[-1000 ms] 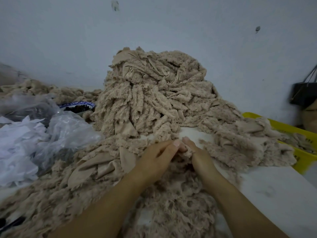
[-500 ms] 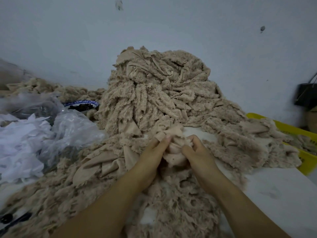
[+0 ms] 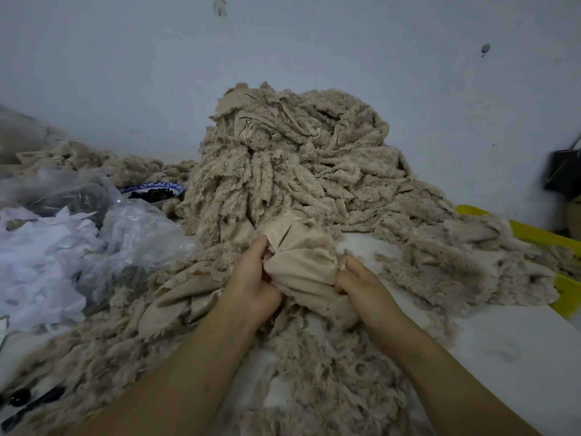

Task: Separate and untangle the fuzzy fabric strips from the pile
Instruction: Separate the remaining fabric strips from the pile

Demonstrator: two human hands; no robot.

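Observation:
A tall pile of beige fuzzy fabric strips (image 3: 292, 171) rises against the wall, with more strips spilling forward around my forearms. Both hands hold one strip (image 3: 300, 262), stretched between them with its smooth backing facing up. My left hand (image 3: 251, 281) grips its bunched left end, fingers curled round the folds. My right hand (image 3: 361, 284) pinches its right edge. A loose heap of fuzzy strips (image 3: 317, 382) lies beneath and in front of my hands.
Clear plastic bags with white scraps (image 3: 56, 247) sit at the left. A blue-rimmed bowl (image 3: 154, 191) of dark pieces stands behind them. A yellow basket (image 3: 547, 237) draped with strips is at the right. White tabletop (image 3: 503, 350) shows at the lower right. A dark bag (image 3: 564, 171) hangs by the wall.
My hands have lifted a strip out of the heap and drawn apart, spreading it so its smooth backing now shows between them.

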